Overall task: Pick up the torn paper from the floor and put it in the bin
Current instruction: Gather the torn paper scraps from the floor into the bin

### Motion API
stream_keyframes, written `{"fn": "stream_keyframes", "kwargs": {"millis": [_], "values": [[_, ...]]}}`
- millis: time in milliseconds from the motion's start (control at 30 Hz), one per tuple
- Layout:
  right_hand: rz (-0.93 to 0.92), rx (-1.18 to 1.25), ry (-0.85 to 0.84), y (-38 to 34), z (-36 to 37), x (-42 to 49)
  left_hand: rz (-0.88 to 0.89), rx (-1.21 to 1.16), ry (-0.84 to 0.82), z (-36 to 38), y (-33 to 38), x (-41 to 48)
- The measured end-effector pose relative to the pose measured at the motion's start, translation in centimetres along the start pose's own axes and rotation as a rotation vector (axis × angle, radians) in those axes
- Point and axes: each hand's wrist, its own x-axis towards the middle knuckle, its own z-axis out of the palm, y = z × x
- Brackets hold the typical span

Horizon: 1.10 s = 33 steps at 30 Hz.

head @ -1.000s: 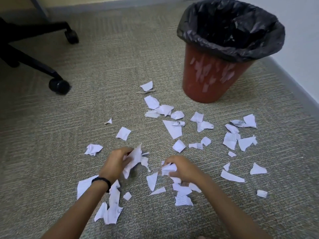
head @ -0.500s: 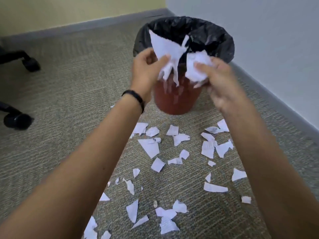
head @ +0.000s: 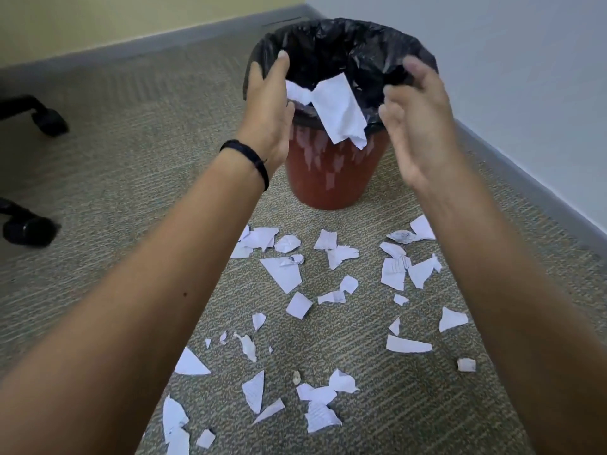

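Observation:
A red bin lined with a black bag stands on the carpet near the corner. White paper pieces hang loose in the air over the bin's front rim, between my hands. My left hand is stretched out at the bin's left rim, fingers straight, a black band on the wrist. My right hand is at the right rim with fingers spread and holds nothing. Several torn scraps lie scattered on the carpet in front of the bin.
Black chair legs with castors stand at the far left. A white wall with a grey skirting runs along the right, close behind the bin. More scraps lie near my left forearm at the bottom.
Both hands rose from the floor to the bin with handfuls of paper, then let go; the pieces now drop between the open hands over the rim.

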Motion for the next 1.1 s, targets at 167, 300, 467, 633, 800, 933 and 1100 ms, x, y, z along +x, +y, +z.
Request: {"fn": "stream_keyframes", "kwargs": {"millis": [167, 300, 467, 633, 800, 933, 1100], "values": [[-0.001, -0.274, 0.074, 6.3, -2.5, -4.0, 0.228, 0.242, 0.197, -3.8, -2.3, -2.5], [0.207, -0.640, -0.123, 12.8, -3.9, -6.1, 0.136, 0.505, 0.252, -9.3, -8.2, -5.3], [0.243, -1.056, -0.691, 19.9, -5.0, -9.7, -0.113, 1.260, -0.058, -18.3, -17.6, -9.7], [0.257, -1.262, -0.866, 23.2, -5.2, -12.0, -0.200, 1.524, -0.239, -25.1, -20.5, -12.6], [0.141, -1.442, -0.890, 24.9, -4.1, -14.2, -0.221, 1.544, -0.351, -26.6, -20.2, -13.9], [0.110, -1.399, -0.954, 25.2, -2.7, -15.6, -0.172, 1.542, -0.437, -26.3, -19.9, -14.3], [0.051, -1.413, -1.034, 25.6, -0.7, -16.7, -0.071, 1.514, -0.495, -26.6, -19.9, -15.3]]}}
